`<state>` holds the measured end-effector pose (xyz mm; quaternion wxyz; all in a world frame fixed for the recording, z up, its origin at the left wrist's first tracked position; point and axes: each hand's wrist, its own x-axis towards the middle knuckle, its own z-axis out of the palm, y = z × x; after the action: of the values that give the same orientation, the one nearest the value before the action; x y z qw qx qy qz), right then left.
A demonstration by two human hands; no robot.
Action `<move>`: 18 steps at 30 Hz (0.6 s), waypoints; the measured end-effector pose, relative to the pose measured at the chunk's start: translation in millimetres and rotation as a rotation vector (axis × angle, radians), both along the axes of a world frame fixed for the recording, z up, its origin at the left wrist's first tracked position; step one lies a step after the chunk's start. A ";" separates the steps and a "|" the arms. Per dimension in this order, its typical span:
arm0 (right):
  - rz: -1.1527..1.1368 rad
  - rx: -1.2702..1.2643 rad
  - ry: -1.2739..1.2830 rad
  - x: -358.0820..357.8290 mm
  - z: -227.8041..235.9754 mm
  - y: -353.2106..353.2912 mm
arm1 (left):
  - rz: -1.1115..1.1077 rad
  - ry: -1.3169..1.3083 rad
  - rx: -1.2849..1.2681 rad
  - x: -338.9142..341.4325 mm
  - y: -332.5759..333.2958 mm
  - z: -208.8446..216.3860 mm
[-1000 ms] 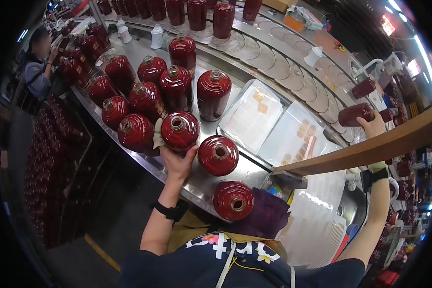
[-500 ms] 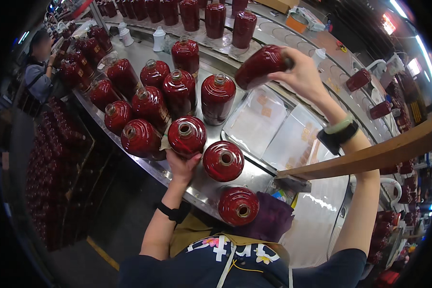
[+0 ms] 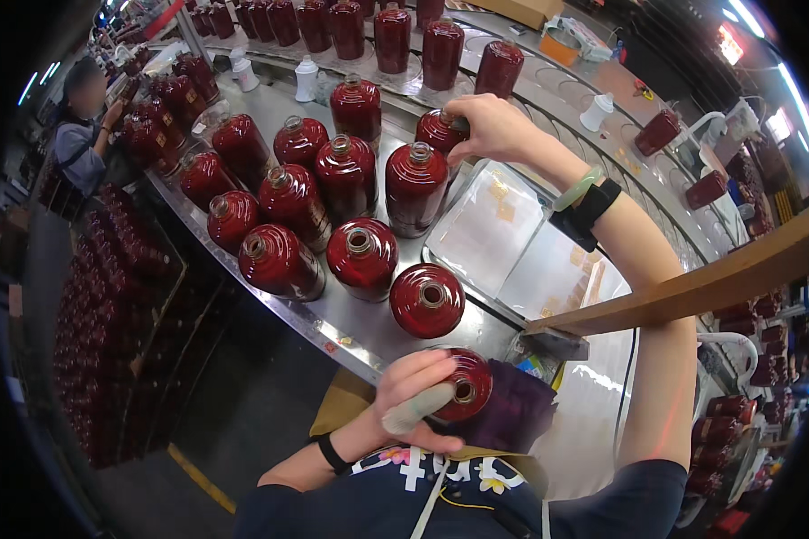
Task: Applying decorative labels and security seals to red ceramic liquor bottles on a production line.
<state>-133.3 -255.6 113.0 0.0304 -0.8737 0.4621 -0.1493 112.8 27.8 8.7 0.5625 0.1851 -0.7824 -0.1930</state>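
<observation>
My left hand (image 3: 416, 393) reaches to a dark red glass bottle (image 3: 467, 386) near the front edge. Its fingers are stretched out against the bottle's left side, the thumb apart from them, and a pale cover wraps one finger. Farther off, my right hand (image 3: 493, 128) grips another red bottle (image 3: 436, 133) by the neck. That bottle's lower part is hidden behind an upright bottle (image 3: 417, 184). Between my hands stand two more open-necked bottles, one left (image 3: 361, 256) and one right (image 3: 428, 301).
Several red bottles crowd the metal table (image 3: 342, 341). Bottles also stand along the curved conveyor (image 3: 548, 76). Clear plastic trays (image 3: 485, 220) lie right of the bottles. A wooden bar (image 3: 656, 301) crosses at the right. A person (image 3: 81, 144) works at the far left.
My left hand has left one bottle and moved down to the one nearest me. My right hand has moved left with its bottle. Bottles on the conveyor have shifted.
</observation>
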 end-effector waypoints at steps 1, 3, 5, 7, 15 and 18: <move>-0.006 -0.002 0.002 -3.1 5.1 2.1 | -0.071 0.049 0.116 -14.3 -1.9 9.6; -0.033 0.012 -0.137 -11.2 20.7 9.8 | -0.010 -0.064 0.206 -22.3 3.7 17.6; -0.089 0.065 -0.305 -12.6 35.6 25.5 | 0.033 0.059 0.188 -25.4 5.3 3.9; -0.111 -0.014 -0.350 -36.2 41.7 48.9 | 0.011 0.066 0.189 -30.9 6.4 -3.7; -0.697 -0.058 -0.623 -152.0 25.7 239.5 | 0.025 0.235 0.505 -55.6 28.1 -29.9; -0.808 -0.218 -1.011 -155.5 2.8 313.5 | 0.025 0.258 0.585 -56.4 28.8 -27.3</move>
<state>-288.9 57.9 115.8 0.0967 -0.4517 0.6647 -0.5871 56.4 56.7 -18.6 0.5821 0.3228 -0.6136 -0.4248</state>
